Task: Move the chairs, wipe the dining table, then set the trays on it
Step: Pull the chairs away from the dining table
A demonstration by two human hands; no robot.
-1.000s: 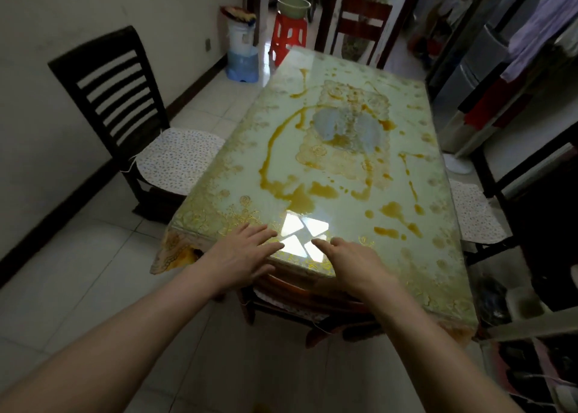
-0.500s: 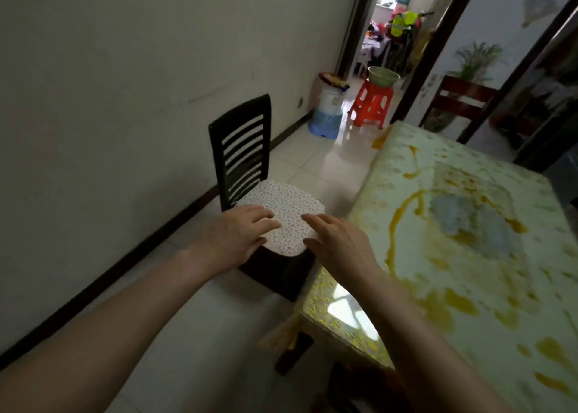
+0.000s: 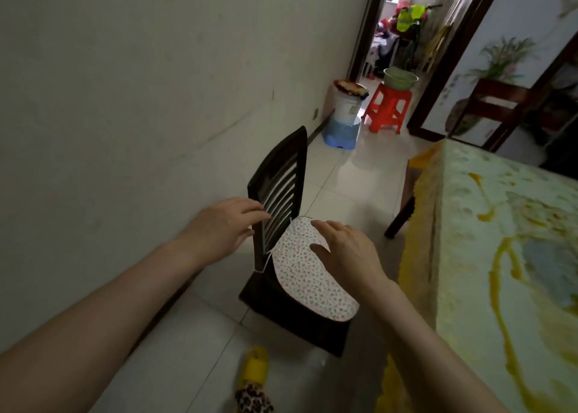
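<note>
Head view. A dark wooden chair (image 3: 283,174) with a slatted back is standing on the tiled floor (image 3: 350,168) between the pale wall (image 3: 125,84) and the dining table (image 3: 500,256); a speckled seat cushion (image 3: 306,281) is lying on its seat. The left hand (image 3: 223,229) is reaching toward the near edge of the chair back with its fingers extended and loosely spread, gripping nothing; whether the fingertips are touching the frame cannot be told. The right hand (image 3: 347,250) is hovering over or resting on the cushion's rear part, fingers straight and relaxed, holding nothing. The table is occupying the right side of the view, well apart from both hands, and its patterned cloth is carrying orange-yellow streaks (image 3: 500,275). At the bottom edge, a foot in a yellow slipper (image 3: 255,369) is standing on the floor just beside the chair's front corner. Farther back, a red plastic stool (image 3: 387,107) is bearing a green basin (image 3: 400,78), and a white bucket on a blue base (image 3: 345,115) is standing beside the wall. A second, reddish chair (image 3: 494,106) is standing beyond the table's far end.
</note>
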